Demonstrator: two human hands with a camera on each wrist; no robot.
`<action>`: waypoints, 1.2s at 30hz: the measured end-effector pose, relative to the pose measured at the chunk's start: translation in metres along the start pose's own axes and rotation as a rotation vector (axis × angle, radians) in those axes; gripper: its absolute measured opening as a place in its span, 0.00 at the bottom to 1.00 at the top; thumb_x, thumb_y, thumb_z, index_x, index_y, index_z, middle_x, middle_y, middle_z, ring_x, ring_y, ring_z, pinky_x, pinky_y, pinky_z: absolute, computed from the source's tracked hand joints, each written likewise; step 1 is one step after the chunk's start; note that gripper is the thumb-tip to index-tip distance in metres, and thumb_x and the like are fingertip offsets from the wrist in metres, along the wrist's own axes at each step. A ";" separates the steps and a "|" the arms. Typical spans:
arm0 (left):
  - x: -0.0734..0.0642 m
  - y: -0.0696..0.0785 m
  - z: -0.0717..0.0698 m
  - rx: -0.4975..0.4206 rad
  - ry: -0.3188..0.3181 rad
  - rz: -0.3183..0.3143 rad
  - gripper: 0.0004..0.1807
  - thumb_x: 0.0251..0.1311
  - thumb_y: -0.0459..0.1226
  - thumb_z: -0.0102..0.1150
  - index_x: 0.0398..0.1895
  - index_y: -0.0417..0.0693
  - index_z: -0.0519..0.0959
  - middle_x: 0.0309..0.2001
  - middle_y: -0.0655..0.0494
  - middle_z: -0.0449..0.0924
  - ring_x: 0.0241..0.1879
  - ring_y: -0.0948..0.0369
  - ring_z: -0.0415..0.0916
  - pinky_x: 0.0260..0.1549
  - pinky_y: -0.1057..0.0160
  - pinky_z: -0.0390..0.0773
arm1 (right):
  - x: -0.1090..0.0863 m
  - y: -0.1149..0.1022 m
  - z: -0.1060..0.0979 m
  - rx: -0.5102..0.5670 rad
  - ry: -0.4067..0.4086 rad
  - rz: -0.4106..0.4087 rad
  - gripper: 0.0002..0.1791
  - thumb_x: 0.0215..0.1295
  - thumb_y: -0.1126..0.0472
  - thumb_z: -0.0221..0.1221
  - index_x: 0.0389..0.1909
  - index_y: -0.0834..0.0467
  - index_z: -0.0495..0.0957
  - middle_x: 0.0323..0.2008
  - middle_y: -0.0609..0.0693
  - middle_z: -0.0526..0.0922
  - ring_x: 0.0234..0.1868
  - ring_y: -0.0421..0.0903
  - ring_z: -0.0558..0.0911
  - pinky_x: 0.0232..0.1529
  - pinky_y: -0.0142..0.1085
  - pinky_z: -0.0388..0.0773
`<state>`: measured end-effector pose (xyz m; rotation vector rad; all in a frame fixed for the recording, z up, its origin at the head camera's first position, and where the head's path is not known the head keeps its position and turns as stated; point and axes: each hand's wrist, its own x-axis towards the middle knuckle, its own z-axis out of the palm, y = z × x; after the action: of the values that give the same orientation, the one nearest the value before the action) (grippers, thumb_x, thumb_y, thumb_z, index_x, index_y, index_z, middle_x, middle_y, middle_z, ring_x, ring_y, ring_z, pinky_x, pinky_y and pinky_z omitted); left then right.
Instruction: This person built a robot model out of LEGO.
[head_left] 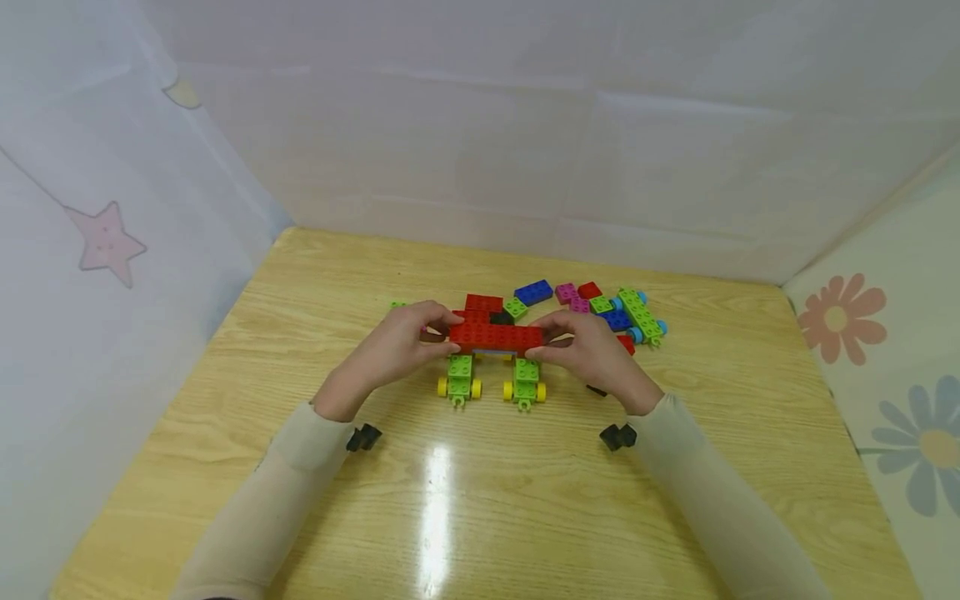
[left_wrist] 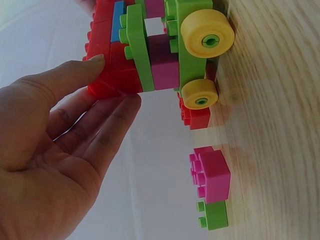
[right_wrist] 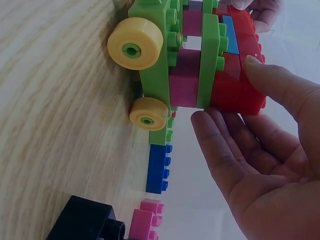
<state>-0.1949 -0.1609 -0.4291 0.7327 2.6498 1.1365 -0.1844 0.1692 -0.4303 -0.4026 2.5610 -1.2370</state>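
A long red building brick (head_left: 495, 337) lies across the top of a built block vehicle. My left hand (head_left: 401, 342) grips its left end, thumb on the near side and fingers behind. At the right end, my right hand (head_left: 585, 346) pinches it the same way. Below are more red bricks, a blue brick (left_wrist: 118, 22), a green plate (right_wrist: 208, 65) and a purple brick (right_wrist: 185, 80). Two green wheeled bases (head_left: 460, 383) with yellow wheels (left_wrist: 207, 34) carry the stack on the table. The far side of the vehicle is mostly hidden.
Behind the vehicle lie a blue brick (head_left: 534, 292), a red brick (head_left: 484, 302) and pink bricks (head_left: 566, 292). Another green wheeled base (head_left: 641, 317) with light blue wheels is at the right. A black block (right_wrist: 82, 220) sits near my right hand. White sheets surround the wooden table (head_left: 510, 500).
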 end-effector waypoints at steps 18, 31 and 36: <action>-0.001 -0.005 0.000 -0.061 -0.018 -0.014 0.22 0.73 0.36 0.75 0.67 0.43 0.85 0.61 0.47 0.88 0.60 0.48 0.89 0.59 0.47 0.91 | -0.006 0.003 0.008 0.074 0.004 0.073 0.28 0.75 0.50 0.74 0.70 0.57 0.83 0.65 0.56 0.88 0.65 0.57 0.90 0.66 0.53 0.89; 0.001 -0.012 0.002 -0.151 -0.011 -0.062 0.21 0.72 0.36 0.76 0.65 0.42 0.86 0.59 0.48 0.86 0.61 0.48 0.88 0.61 0.49 0.90 | -0.005 0.006 0.007 0.079 0.018 0.018 0.25 0.75 0.53 0.74 0.67 0.58 0.85 0.62 0.57 0.89 0.63 0.56 0.89 0.67 0.52 0.88; 0.001 -0.011 0.003 -0.156 -0.012 -0.065 0.21 0.72 0.38 0.76 0.64 0.42 0.86 0.55 0.49 0.87 0.59 0.49 0.89 0.61 0.49 0.90 | -0.007 0.006 0.007 0.078 0.014 0.033 0.26 0.75 0.52 0.74 0.68 0.59 0.84 0.62 0.57 0.89 0.63 0.56 0.88 0.67 0.53 0.88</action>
<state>-0.1991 -0.1656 -0.4391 0.6180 2.5196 1.2988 -0.1765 0.1700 -0.4388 -0.3350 2.5107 -1.3272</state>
